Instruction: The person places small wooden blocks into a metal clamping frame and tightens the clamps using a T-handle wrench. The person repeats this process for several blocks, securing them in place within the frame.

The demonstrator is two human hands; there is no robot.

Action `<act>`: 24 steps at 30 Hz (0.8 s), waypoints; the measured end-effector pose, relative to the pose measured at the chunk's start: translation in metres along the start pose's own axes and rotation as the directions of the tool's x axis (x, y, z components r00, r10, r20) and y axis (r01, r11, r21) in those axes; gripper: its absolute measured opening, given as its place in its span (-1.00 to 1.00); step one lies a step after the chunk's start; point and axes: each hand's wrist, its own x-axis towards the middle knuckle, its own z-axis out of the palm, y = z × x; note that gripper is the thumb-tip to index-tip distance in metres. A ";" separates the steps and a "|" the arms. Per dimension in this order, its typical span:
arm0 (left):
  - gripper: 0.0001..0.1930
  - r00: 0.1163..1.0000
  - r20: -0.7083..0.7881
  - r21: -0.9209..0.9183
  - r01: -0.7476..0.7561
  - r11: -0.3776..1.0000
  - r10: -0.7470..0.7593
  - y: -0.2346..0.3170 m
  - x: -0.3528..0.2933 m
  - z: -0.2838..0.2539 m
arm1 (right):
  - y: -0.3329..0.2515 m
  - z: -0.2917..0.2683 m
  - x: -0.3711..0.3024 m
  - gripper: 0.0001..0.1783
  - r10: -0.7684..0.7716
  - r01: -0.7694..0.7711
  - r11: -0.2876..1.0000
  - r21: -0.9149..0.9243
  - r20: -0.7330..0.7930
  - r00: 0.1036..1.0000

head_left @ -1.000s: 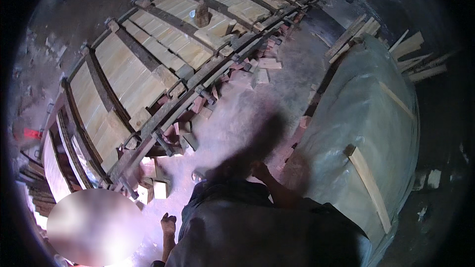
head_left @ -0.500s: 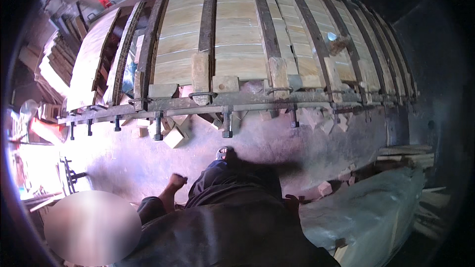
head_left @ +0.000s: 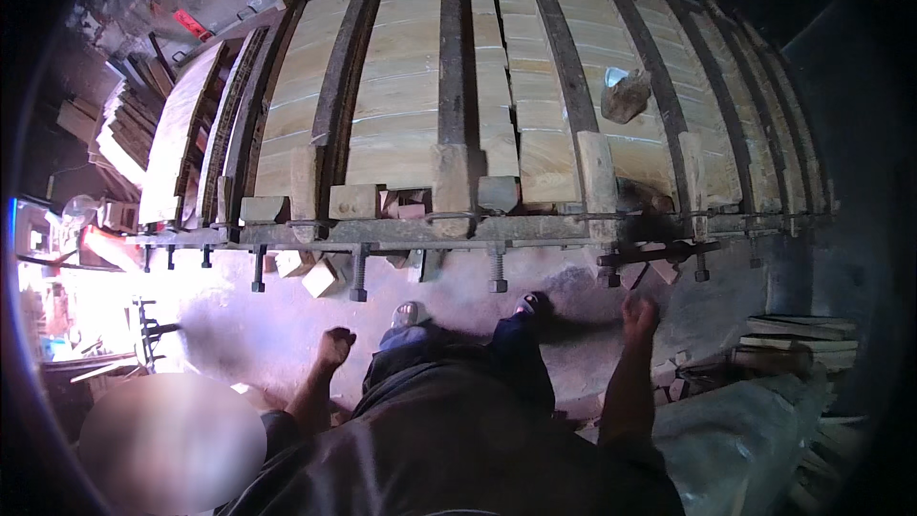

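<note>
My left hand (head_left: 336, 347) hangs loosely closed beside my left leg, with nothing visible in it. My right hand (head_left: 641, 315) reaches forward at the right, its thumb and fingers slightly apart. Just beyond it, a dark metal wrench-like bar (head_left: 654, 255) lies level at the front rail (head_left: 401, 231) of a large clamping frame; a gap shows between hand and bar. Bolts (head_left: 498, 270) hang from the rail. Dark clamp bars (head_left: 457, 67) run across pale wooden boards (head_left: 401, 96), with wooden blocks (head_left: 355, 202) wedged at their near ends.
A brownish container (head_left: 626, 98) with a whitish top sits on the boards at the right. Offcuts (head_left: 323, 277) lie on the floor under the rail. Stacked planks (head_left: 124, 134) stand at the left, more timber (head_left: 798, 344) at the right. A plastic-covered pile (head_left: 735, 440) is at my lower right.
I have moved to the right along the frame, so the boards and bolts appear shifted left. My right hand has risen from my side toward the rail. My left hand stays closed.
</note>
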 end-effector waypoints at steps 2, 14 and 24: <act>-0.68 0.997 0.043 0.161 0.052 0.986 -0.059 0.018 -0.048 0.024 | -0.038 0.019 0.051 -0.72 -0.046 0.025 0.988 -0.154 -0.135 0.990; -0.66 0.923 0.202 -0.193 0.364 0.911 -0.327 0.205 -0.213 0.096 | -0.121 0.053 0.201 -0.63 0.058 -0.079 0.992 -0.101 -0.197 0.979; -0.59 0.991 0.129 0.066 -0.025 0.997 0.017 0.204 -0.110 0.090 | -0.169 0.035 0.151 -0.45 0.125 -0.116 0.942 -0.316 0.009 0.992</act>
